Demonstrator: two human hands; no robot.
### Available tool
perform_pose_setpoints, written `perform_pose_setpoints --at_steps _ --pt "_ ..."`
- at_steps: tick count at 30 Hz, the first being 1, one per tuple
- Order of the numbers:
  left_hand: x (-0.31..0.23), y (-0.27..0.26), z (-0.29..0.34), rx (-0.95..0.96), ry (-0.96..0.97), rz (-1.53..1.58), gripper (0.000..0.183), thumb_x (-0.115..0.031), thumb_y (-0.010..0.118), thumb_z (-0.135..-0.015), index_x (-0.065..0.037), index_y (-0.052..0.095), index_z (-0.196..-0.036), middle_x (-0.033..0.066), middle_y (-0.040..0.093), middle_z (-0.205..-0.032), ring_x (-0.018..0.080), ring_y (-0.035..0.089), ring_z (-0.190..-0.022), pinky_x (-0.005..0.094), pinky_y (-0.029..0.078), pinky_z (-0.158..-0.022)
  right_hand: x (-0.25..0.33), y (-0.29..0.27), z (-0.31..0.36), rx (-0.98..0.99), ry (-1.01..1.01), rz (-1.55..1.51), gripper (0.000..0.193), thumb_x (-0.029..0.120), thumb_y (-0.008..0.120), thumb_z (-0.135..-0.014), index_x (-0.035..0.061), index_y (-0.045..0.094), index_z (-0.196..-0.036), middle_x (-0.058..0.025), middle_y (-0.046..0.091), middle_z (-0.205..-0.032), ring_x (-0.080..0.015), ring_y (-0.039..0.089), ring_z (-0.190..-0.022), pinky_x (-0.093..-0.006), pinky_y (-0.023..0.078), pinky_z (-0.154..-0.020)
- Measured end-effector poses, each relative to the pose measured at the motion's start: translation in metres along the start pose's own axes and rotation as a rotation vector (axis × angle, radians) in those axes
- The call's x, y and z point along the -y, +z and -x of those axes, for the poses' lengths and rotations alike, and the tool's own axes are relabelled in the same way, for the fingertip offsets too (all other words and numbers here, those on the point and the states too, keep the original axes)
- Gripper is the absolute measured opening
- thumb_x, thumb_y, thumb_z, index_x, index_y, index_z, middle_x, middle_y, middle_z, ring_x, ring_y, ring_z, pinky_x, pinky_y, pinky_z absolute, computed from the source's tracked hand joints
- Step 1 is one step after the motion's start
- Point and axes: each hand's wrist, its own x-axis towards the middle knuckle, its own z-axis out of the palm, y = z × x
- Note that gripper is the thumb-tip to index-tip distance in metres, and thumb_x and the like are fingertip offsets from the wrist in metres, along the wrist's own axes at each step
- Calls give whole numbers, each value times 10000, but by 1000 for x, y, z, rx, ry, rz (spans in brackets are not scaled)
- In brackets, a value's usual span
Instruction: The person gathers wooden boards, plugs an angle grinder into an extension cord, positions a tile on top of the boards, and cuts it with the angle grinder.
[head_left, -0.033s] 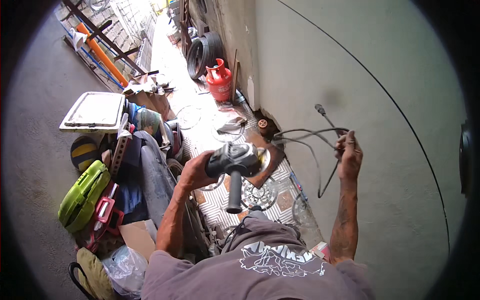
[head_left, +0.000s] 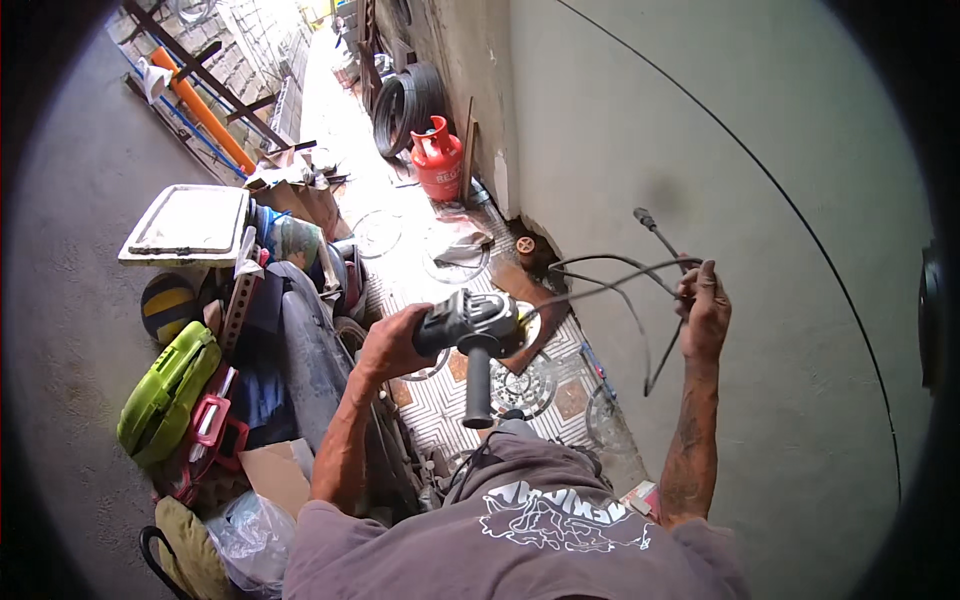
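1. The left hand [head_left: 393,342] has its fingers wrapped around the body of the angle grinder [head_left: 482,322], held up over the tiled floor [head_left: 430,405] with its side handle [head_left: 479,390] hanging down.
2. The right hand [head_left: 706,305] has its fingers pinched on the looped black cable [head_left: 664,360], beside the wall [head_left: 780,440]; the plug [head_left: 645,218] sticks out above, connected to nothing.
3. Handling this well calls for a firm left grip, the disc [head_left: 531,330] turned away from the body, and the loops drawn clear of it. One strand appears to pass close to the disc, though motion and overlap make it hard to tell whether they touch.
4. Catching the cable near the plug would be a sound way to stop that end swinging.
5. Containers: the red gas cylinder [head_left: 437,165] stands upright on the floor, its contents unseen.
6. The green case [head_left: 168,395] looks closed, its inside hidden; the clear plastic bag [head_left: 250,540] is crumpled, its contents unclear.
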Motion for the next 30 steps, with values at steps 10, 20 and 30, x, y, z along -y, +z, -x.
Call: perform_pose_setpoints --at_steps 10,20,30 --pt "-23 42 -29 -131 -297 200 649 -189 822 -631 19 535 -1175 147 646 -1010 250 614 -910 358 481 -832 -56 -66 58 281 -380 284 324 271 559 -929 84 555 -1194 -134 495 -1260 -166 539 -982 -338 469 -855" --pt "-1 150 -107 107 -132 269 707 -176 806 -653 12 503 -1263 174 603 -1176 259 570 -1066 370 437 -940 -23 -67 141 -66 -479 701 329 352 586 -887 25 586 -925 -113 524 -1018 -269 613 -801 -397 521 -664" --pt "28 236 -147 174 126 375 644 -211 800 -673 37 552 -1213 166 630 -1096 271 595 -999 374 453 -929 -10 -81 234 -35 -309 1034 190 195 577 -873 26 584 -959 -88 554 -926 -222 617 -616 -326 518 -526"
